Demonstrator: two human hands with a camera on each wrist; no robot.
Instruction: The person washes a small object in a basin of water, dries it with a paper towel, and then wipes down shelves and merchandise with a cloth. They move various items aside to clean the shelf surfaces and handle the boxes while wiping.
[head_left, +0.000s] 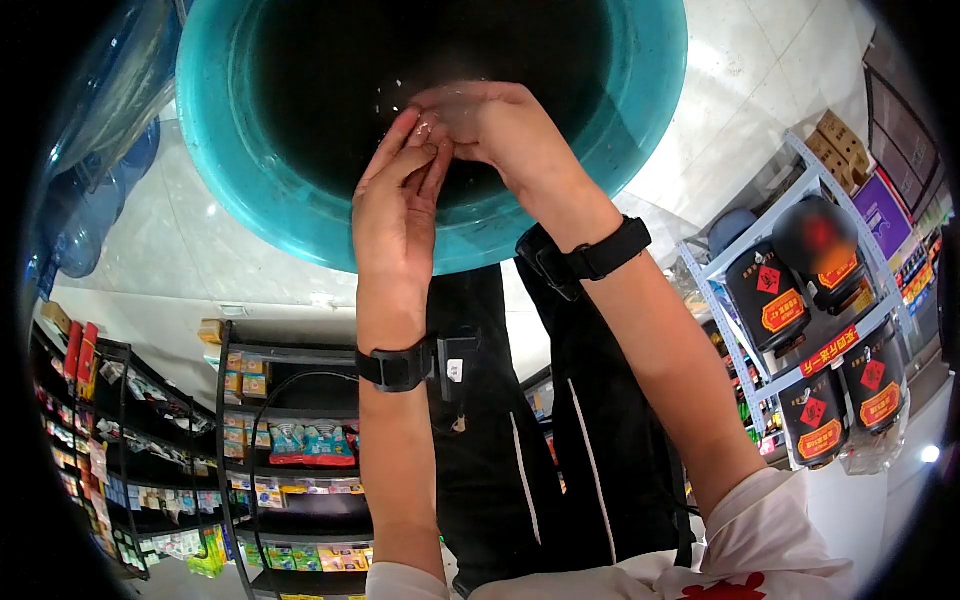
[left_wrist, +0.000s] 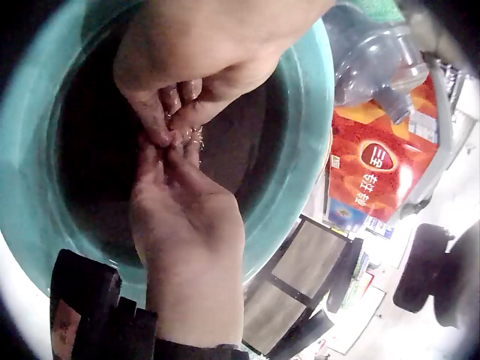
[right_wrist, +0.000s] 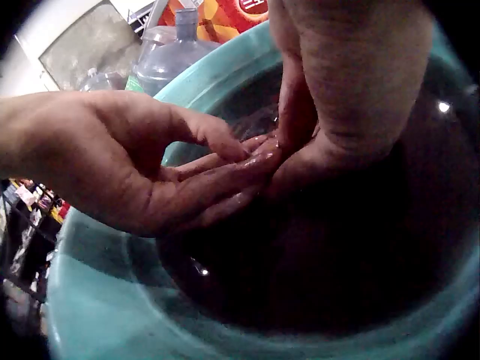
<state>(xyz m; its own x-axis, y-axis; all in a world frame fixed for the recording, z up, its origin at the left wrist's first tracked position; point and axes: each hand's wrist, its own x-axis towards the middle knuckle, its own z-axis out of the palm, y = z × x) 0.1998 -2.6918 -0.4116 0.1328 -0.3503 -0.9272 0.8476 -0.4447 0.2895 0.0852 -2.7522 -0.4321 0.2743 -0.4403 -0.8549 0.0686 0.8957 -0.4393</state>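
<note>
Both hands meet fingertip to fingertip over the dark water in the big round teal plastic basin, left hand flat with straight fingers, right hand curled onto them, wet, likely rinsing; whether anything is pinched cannot be told.

Both forearms extend forward with a black strap on each wrist, the left hand held with straight, wet fingers whose tips meet the curled fingertips of the right hand.
</note>
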